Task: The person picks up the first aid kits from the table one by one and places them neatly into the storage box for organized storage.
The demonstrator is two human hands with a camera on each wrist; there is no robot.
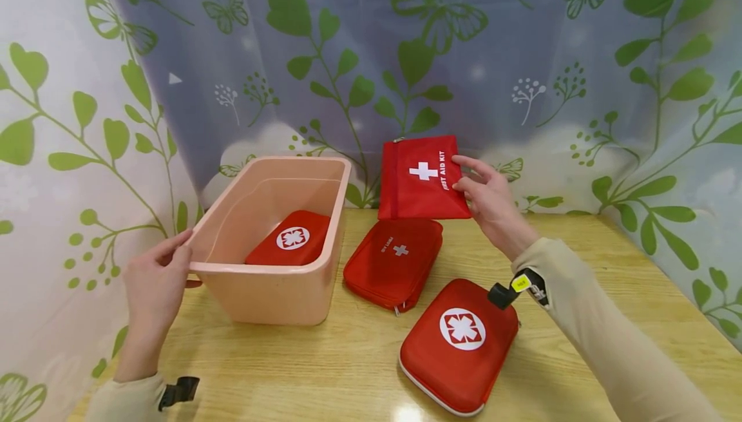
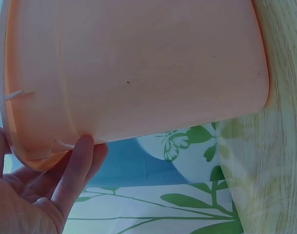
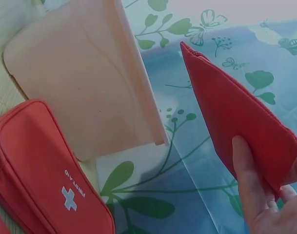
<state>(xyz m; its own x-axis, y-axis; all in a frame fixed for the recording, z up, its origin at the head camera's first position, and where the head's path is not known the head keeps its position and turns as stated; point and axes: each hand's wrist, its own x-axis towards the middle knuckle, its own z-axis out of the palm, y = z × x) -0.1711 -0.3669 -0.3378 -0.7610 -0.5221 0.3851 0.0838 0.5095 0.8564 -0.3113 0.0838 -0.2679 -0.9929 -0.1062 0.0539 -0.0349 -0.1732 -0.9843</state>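
In the head view my right hand (image 1: 493, 203) pinches the right edge of a flat red first aid pouch (image 1: 406, 180), printed with a white cross and lettering, held up above the table. The right wrist view shows that pouch (image 3: 236, 117) edge-on, its zipper along the top, thumb and fingers on either side. My left hand (image 1: 156, 280) grips the near left corner of a peach plastic bin (image 1: 278, 293), thumb over the rim, fingers beneath. Inside the bin lies a red first aid case (image 1: 272, 241) with a white round emblem.
On the wooden table (image 1: 278, 370), a soft red first aid bag (image 1: 382, 267) lies right of the bin, below the raised pouch. Closer in is a hard red case (image 1: 446, 370) with a round white emblem, under my right forearm. A leaf-patterned curtain (image 1: 359, 35) hangs behind.
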